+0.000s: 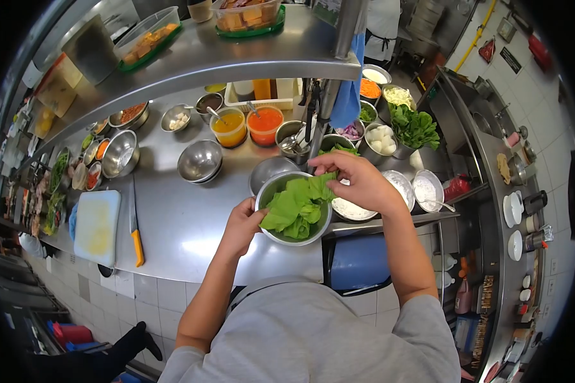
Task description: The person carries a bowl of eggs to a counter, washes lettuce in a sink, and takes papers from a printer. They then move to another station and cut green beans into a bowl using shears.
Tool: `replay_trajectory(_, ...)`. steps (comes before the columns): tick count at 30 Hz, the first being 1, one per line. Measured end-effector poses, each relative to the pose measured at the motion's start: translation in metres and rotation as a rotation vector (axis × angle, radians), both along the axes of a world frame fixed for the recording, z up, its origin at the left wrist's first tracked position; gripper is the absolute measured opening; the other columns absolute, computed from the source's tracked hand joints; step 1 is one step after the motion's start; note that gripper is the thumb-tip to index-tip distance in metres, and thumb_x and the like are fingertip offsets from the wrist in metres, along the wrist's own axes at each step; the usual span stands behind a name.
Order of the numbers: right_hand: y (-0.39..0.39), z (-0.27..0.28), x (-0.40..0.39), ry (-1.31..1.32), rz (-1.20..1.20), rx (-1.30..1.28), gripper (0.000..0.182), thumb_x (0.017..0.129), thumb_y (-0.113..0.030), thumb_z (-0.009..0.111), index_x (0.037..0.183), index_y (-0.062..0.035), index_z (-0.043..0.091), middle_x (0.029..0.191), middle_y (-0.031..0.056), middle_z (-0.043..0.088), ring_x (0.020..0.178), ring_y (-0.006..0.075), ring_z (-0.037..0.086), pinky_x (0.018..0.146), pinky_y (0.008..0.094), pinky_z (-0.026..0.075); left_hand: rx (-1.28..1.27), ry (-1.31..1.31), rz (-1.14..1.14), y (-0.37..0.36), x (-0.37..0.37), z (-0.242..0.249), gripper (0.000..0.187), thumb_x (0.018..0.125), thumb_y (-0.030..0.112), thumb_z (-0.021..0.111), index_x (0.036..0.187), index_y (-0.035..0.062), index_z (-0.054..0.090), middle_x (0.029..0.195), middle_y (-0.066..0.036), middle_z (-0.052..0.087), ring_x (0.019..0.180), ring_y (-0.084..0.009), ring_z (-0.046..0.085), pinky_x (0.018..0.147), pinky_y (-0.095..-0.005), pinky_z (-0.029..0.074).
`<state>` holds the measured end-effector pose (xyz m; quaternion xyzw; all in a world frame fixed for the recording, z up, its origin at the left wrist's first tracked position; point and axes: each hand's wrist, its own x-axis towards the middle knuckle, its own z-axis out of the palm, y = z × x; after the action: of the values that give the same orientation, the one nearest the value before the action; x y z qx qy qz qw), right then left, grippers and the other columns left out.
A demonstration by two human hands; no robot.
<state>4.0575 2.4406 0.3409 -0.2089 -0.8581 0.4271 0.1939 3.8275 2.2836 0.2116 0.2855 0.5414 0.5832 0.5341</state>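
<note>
Close in front of my body, my left hand (pixel 241 223) grips the left rim of a metal bowl (pixel 314 237), thumb over the edge. Green lettuce leaves (pixel 294 207) fill the bowl and rise above its rim. My right hand (pixel 354 182) pinches the edge of a leaf at the bowl's right side. Behind the held bowl stands another metal bowl (pixel 271 171), partly covered by it. More green leaves (pixel 340 149) show in a container just beyond my right hand.
A knife (pixel 136 239) with a yellow handle lies beside a white cutting board (pixel 97 223). Tubs of yellow sauce (pixel 229 127) and red sauce (pixel 265 124) stand at the back. A metal shelf (pixel 236 67) overhangs the counter, its post (pixel 331 105) close to my right hand.
</note>
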Motion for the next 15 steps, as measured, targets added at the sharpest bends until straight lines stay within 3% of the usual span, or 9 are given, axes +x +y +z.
replay_trajectory(3, 0.000, 0.001, -0.002, 0.134, -0.041, -0.095, 0.042, 0.084, 0.006, 0.065, 0.123, -0.0089, 0.065, 0.102, 0.0035, 0.064, 0.097, 0.0129, 0.063, 0.080, 0.0266, 0.050, 0.011, -0.036, 0.008, 0.002, 0.000, 0.001, 0.014, 0.096, 0.006, 0.060, 0.084, 0.0088, 0.053, 0.081, 0.000, 0.062, 0.068, -0.0062, 0.058, 0.059, -0.0229, 0.050)
replay_trajectory(5, -0.001, 0.001, -0.005, 0.312, -0.050, -0.185, 0.035, 0.087, 0.008, 0.063, 0.119, -0.0055, 0.065, 0.104, 0.0028, 0.063, 0.099, 0.0097, 0.062, 0.081, 0.0237, 0.049, 0.017, -0.054, 0.015, 0.003, -0.001, 0.002, 0.014, 0.096, 0.006, 0.060, 0.084, 0.0088, 0.053, 0.081, 0.000, 0.062, 0.068, -0.0063, 0.058, 0.059, -0.0230, 0.050)
replay_trajectory(9, -0.004, 0.012, -0.007, 0.588, 0.069, -0.287, 0.026, 0.088, 0.008, 0.064, 0.113, -0.0011, 0.065, 0.106, 0.0047, 0.060, 0.101, 0.0111, 0.061, 0.085, 0.0244, 0.050, 0.026, -0.073, 0.049, 0.004, -0.008, -0.003, 0.014, 0.095, 0.006, 0.061, 0.084, 0.0089, 0.053, 0.081, 0.000, 0.062, 0.068, -0.0063, 0.058, 0.059, -0.0227, 0.050)
replay_trajectory(13, -0.001, 0.003, -0.012, 0.566, 0.153, -0.452, 0.028, 0.089, 0.005, 0.065, 0.115, -0.0036, 0.066, 0.107, 0.0035, 0.062, 0.100, 0.0102, 0.060, 0.086, 0.0253, 0.049, 0.012, -0.082, 0.099, 0.001, -0.012, -0.008, 0.013, 0.095, 0.007, 0.061, 0.085, 0.0092, 0.054, 0.081, 0.001, 0.062, 0.067, -0.0053, 0.057, 0.058, -0.0220, 0.048)
replay_trajectory(15, 0.001, -0.006, -0.019, -0.028, 0.145, -0.133, 0.034, 0.086, -0.001, 0.070, 0.119, -0.0075, 0.067, 0.107, 0.0045, 0.063, 0.101, 0.0158, 0.062, 0.088, 0.0298, 0.050, 0.017, -0.085, 0.118, -0.002, -0.010, -0.004, 0.012, 0.095, 0.007, 0.061, 0.085, 0.0094, 0.054, 0.081, 0.001, 0.062, 0.067, -0.0050, 0.057, 0.057, -0.0215, 0.047)
